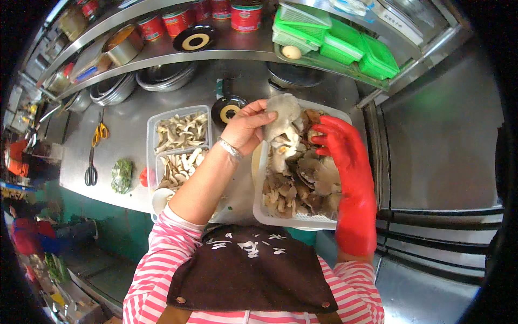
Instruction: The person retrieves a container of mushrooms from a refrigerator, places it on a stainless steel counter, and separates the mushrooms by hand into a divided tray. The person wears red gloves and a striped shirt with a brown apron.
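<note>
My bare left hand (245,128) pinches a large grey-capped oyster mushroom (282,115) by the cap's edge, with its pale stems hanging below. It is held above a white plastic basket (283,221) heaped with oyster mushrooms (309,178). Over the basket's right side is my right hand (339,141), in a long red rubber glove. Its curved fingers meet the brownish mushrooms there; whether they grip one is unclear. Left of the basket, partly behind my left forearm, a divided clear plastic container (151,139) holds torn mushroom strips (182,131) and sliced pale mushrooms (178,168).
Yellow-handled scissors (100,133), black-handled scissors (91,174) and bagged greens (122,176) lie on the steel counter (117,150) at left. A black tape roll (229,110) and metal bowls (164,77) stand behind. Overhead, a shelf (226,54) carries red cans (246,18) and green baskets (342,46).
</note>
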Motion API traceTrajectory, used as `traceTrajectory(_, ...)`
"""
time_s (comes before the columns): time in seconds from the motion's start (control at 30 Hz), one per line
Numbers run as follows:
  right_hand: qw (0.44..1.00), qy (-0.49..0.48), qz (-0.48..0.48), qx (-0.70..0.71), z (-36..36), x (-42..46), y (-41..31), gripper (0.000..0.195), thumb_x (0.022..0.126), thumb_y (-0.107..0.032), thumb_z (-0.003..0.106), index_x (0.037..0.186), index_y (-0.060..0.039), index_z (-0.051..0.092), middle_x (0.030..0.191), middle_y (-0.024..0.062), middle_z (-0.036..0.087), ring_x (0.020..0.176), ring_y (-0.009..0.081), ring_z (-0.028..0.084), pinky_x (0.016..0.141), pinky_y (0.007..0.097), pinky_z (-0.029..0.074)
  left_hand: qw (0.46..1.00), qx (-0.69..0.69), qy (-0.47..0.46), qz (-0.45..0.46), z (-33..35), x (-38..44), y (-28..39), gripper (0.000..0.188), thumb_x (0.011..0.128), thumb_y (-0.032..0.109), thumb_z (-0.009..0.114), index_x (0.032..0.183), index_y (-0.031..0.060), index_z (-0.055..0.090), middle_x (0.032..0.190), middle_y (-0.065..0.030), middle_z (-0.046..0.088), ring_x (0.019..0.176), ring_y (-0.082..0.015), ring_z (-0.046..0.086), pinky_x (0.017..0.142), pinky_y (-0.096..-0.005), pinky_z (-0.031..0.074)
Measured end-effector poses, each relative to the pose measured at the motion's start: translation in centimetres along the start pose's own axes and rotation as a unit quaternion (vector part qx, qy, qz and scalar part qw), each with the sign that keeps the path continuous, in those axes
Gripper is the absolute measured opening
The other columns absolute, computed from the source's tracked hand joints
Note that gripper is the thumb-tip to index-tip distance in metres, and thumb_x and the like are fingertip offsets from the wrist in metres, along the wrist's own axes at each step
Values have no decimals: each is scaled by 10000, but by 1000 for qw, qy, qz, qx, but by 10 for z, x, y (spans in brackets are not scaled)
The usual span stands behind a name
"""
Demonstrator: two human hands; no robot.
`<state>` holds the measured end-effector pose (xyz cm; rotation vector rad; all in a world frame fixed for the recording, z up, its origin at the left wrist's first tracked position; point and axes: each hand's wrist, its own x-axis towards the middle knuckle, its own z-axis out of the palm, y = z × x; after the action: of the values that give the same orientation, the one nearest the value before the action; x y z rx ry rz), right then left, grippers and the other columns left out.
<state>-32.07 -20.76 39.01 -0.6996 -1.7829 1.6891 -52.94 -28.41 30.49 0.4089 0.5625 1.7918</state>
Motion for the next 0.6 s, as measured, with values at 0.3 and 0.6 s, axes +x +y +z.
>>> traceTrajectory(0.3, 993, -62, 98, 20, 70, 47, 40, 398, 840, -293, 637, 1158, -71, 550, 984, 39, 622, 797, 112, 591, 564, 245, 463, 970, 197, 117, 84, -1, -26, 2, 287, 846, 50, 608, 1129, 47, 563, 1050, -27, 599, 919, -124, 570, 827, -253, 444)
traceTrajectory(0.6, 982, 39, 26, 185, 177, 67, 78, 313, 864, -194, 624, 1137, -58, 552, 1035, 57, 621, 871, 137, 593, 691, 276, 493, 967, 45, 236, 86, -41, -100, 33, 388, 896, 291, 573, 1200, 79, 457, 1159, -52, 539, 1007, -192, 549, 812, -402, 516)
